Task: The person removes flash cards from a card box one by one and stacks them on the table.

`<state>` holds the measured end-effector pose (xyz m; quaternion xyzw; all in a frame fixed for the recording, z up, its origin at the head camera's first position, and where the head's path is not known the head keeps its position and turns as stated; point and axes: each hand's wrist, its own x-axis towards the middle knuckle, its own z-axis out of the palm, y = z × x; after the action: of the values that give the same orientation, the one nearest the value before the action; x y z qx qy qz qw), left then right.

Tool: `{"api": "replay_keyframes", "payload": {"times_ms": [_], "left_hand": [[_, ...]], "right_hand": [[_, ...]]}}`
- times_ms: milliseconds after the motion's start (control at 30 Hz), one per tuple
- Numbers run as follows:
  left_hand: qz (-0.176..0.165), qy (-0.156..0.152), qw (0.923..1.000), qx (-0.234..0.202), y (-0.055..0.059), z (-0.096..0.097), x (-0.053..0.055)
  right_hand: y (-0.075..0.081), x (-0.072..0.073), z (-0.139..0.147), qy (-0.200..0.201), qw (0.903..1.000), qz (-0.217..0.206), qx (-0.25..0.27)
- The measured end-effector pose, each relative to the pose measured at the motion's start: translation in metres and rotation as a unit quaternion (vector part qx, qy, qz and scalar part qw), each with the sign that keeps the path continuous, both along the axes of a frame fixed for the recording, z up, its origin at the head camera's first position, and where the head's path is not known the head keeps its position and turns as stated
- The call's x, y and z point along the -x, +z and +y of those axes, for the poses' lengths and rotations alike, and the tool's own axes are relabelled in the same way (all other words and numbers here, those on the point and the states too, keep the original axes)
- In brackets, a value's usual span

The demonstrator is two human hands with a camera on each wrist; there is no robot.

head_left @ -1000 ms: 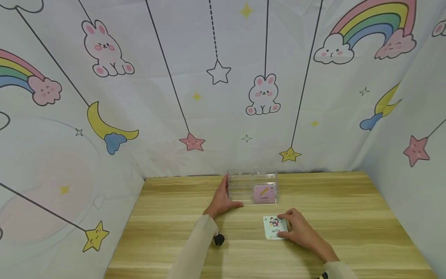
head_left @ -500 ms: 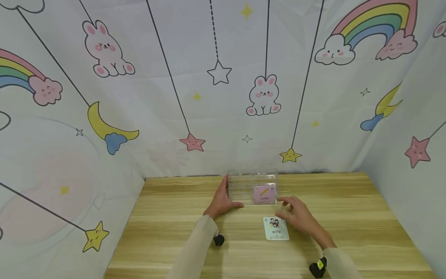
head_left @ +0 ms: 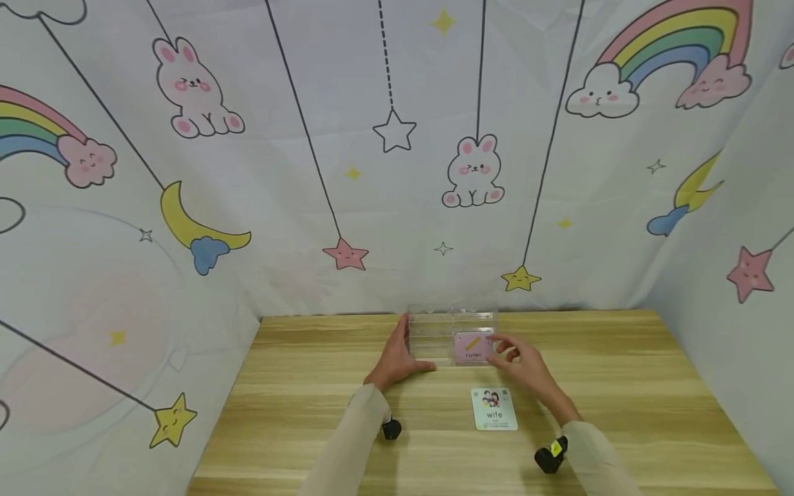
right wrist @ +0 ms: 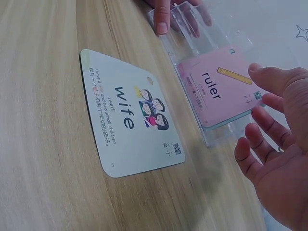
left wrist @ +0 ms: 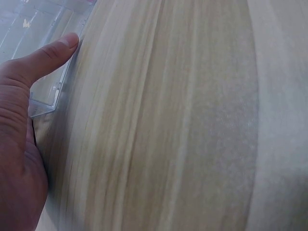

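Note:
A clear plastic box (head_left: 431,337) with compartments stands at the back of the table. My left hand (head_left: 395,356) grips its left side, thumb (left wrist: 67,41) along the front edge and the other fingers mostly hidden behind it. In the right compartment is a pink "ruler" card (right wrist: 216,86), with a teal edge showing beneath it. My right hand (head_left: 524,362) is at that card's right side, index fingertip by its upper right corner and thumb apart from the index, fingers loosely bent. A pale "wife" card (right wrist: 130,120) lies face up on the table before the box.
The wood-grain table (head_left: 298,399) ends at a white cloth backdrop (head_left: 384,207) printed with rabbits, stars and rainbows, close behind the box. Cloth also rises on both sides. Black wrist devices show below the sleeves.
My right hand has left the "wife" card, moving up and away to the "ruler" card in the box. The left hand keeps its grip on the box.

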<state>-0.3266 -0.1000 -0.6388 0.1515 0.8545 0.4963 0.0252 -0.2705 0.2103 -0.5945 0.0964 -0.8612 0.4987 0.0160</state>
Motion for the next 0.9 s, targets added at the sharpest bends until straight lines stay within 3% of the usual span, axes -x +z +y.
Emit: {"api": "replay_keyframes", "payload": {"times_ms": [633,900], "left_hand": [[-0.016,0.009,0.9997,0.013,0.002,0.0001,-0.002],[-0.014,0.006,0.9998,0.01,0.0017,0.0004,-0.0009]], "right_hand": [[0.0004,0.0018,-0.0024,-0.02,0.999,-0.027,0.029],[0.0012,-0.0002,-0.0014,-0.022,0.9986,-0.008,0.049]]}}
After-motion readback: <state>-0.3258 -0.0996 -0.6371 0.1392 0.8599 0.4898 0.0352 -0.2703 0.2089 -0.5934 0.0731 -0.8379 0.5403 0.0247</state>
